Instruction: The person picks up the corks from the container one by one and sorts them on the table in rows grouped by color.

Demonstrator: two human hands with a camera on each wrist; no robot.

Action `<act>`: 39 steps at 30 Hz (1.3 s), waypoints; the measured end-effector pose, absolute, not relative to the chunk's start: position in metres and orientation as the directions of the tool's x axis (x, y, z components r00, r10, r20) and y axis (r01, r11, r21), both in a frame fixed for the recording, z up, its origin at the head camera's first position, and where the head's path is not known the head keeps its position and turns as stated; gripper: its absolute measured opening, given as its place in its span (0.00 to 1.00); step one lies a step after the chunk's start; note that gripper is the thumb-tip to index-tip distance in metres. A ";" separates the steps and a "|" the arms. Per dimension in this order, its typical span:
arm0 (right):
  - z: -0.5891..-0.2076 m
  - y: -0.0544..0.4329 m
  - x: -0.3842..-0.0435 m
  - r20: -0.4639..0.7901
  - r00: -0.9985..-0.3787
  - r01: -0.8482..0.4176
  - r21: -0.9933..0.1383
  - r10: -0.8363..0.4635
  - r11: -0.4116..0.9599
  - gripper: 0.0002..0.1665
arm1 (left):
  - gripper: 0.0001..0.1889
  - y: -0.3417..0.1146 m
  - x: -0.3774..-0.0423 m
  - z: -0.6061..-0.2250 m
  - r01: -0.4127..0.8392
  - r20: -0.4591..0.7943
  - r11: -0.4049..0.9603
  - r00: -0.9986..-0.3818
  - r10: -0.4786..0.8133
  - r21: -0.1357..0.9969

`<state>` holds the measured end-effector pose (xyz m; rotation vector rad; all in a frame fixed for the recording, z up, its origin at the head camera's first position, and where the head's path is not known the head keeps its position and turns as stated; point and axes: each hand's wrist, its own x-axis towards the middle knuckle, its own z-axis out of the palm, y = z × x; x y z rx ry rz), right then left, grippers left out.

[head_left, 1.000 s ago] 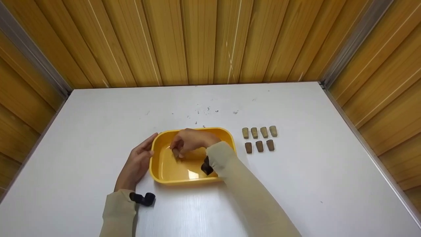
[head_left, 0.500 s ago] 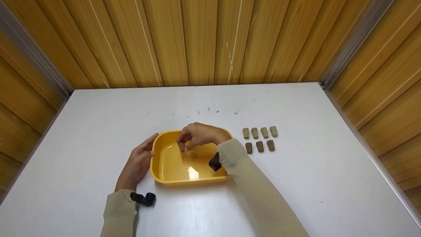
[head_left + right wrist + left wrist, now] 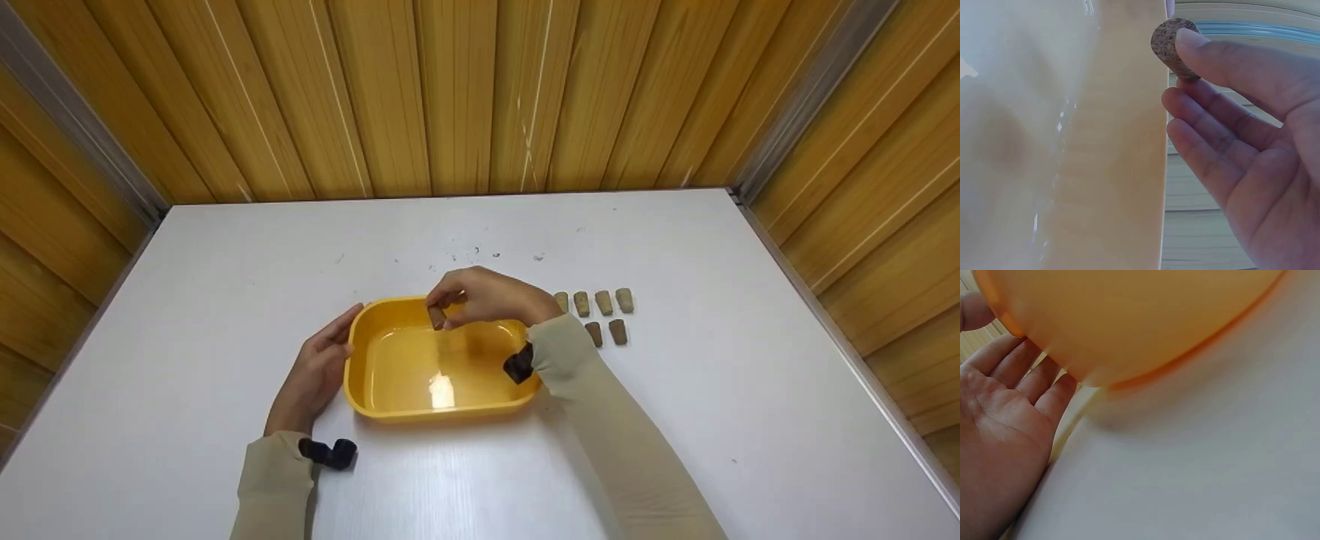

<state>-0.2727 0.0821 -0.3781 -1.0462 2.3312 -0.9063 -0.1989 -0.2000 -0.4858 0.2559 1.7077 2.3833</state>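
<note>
My right hand (image 3: 491, 295) pinches a brown cork stopper (image 3: 436, 317) between thumb and fingertips, above the far rim of a yellow plastic tub (image 3: 442, 413). In the right wrist view the cork (image 3: 1172, 42) shows its speckled round end, and the other fingers extend below it. My left hand (image 3: 321, 367) rests against the tub's left end. The left wrist view has its fingers (image 3: 1050, 379) lying nearly straight along the outer wall of the tub (image 3: 1129, 320), with the thumb off to the side. Inside the tub only bare floor and a light reflection show.
Right of the tub lie a row of several tan corks (image 3: 603, 302) and, nearer, a row of dark brown corks (image 3: 617, 331), partly hidden by the right sleeve. Wood-patterned panels (image 3: 457, 97) enclose the white table (image 3: 300, 247) at back and sides. Dark specks mark the tabletop.
My right hand has lifted the brown cork from the tub's floor and carried it right and away, to the far rim. The left hand and the tub have stayed put.
</note>
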 end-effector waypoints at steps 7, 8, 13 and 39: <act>-0.379 0.102 -0.272 -0.055 -0.623 -0.530 -0.704 -0.780 0.473 0.21 | 0.31 -0.200 -0.199 -0.486 -0.073 0.008 -0.309 -0.967 0.255 0.948; -0.379 0.105 -0.272 -0.050 -0.626 -0.530 -0.704 -0.778 0.472 0.21 | 0.31 -0.200 -0.199 -0.486 -0.073 0.007 -0.308 -0.968 0.252 0.949; -0.379 0.123 -0.272 -0.025 -0.654 -0.519 -0.713 -0.756 0.472 0.22 | 0.32 -0.199 -0.200 -0.484 -0.078 -0.007 -0.300 -0.973 0.232 0.951; -0.386 0.207 -0.266 0.006 -0.786 -0.407 -0.757 -0.618 0.511 0.22 | 0.32 -0.198 -0.199 -0.484 -0.068 0.004 -0.291 -0.971 0.241 0.954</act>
